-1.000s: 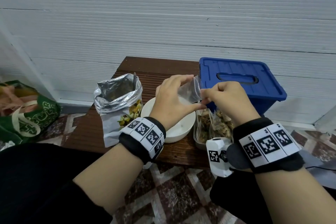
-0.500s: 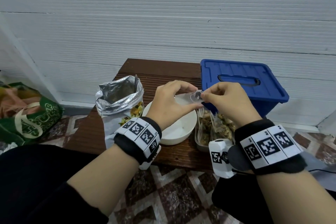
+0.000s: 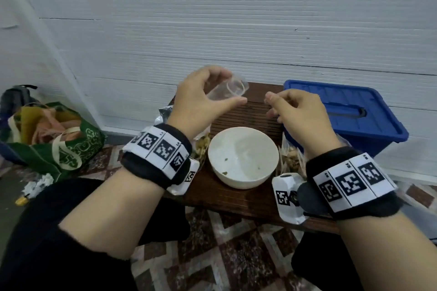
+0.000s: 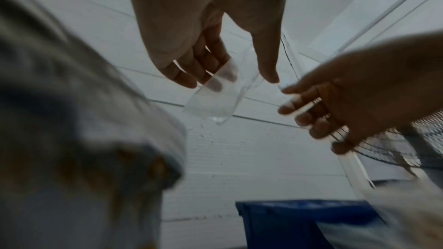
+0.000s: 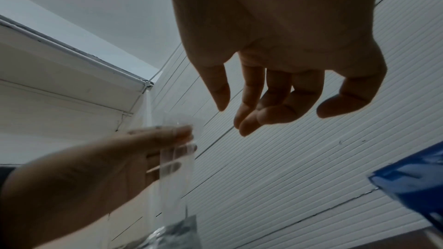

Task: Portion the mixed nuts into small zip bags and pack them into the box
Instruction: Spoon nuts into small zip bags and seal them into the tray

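Head view: our left hand [image 3: 201, 101] is gripping the empty zip bag [image 3: 228, 92] at upper centre, above the white bowl [image 3: 243, 157]; our right hand [image 3: 300, 116] is hanging loosely curled, holding nothing; blue box [image 3: 350, 111] is sitting right.
Left wrist view: fingers [image 4: 210, 63] are pinching the bag.
Right wrist view: fingers [image 5: 275, 105] are dangling loose.

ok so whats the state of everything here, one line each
small zip bag: empty, mouth open, held up by the left hand
right hand: loosely curled, holding nothing
white bowl: upright, nearly empty, a few crumbs
blue box: lid on
foil nut bag: mostly hidden behind the left hand
filled zip bags: standing beside the bowl
green bag: open, stuffed
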